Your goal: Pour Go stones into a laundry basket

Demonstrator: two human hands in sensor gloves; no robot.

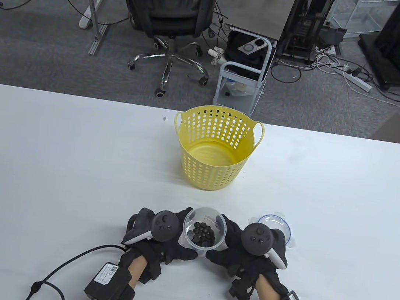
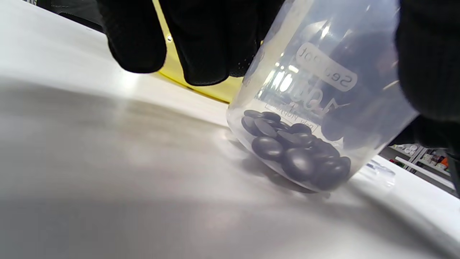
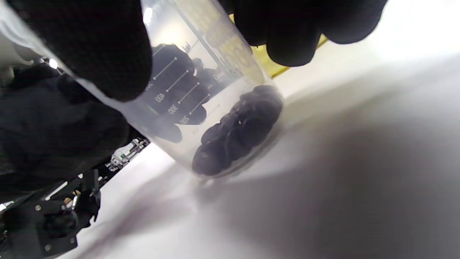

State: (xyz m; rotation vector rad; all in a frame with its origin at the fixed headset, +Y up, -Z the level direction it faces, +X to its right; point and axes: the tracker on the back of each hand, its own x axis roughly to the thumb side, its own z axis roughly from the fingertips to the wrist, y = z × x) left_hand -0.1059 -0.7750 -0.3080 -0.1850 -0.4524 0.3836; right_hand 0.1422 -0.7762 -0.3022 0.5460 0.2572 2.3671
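We hold the clear beaker (image 1: 204, 233) of black Go stones (image 1: 203, 233) between both hands near the worktop's (image 1: 53, 159) front edge; the left hand (image 1: 158, 237) and right hand (image 1: 245, 251) press fingers (image 2: 208, 43) against its sides. To pour well, we should lift it level, carry it over the yellow laundry basket (image 1: 216, 148) and tip slowly. Gloves hide our thumbs; whether the beaker's base touches the worktop is unclear.
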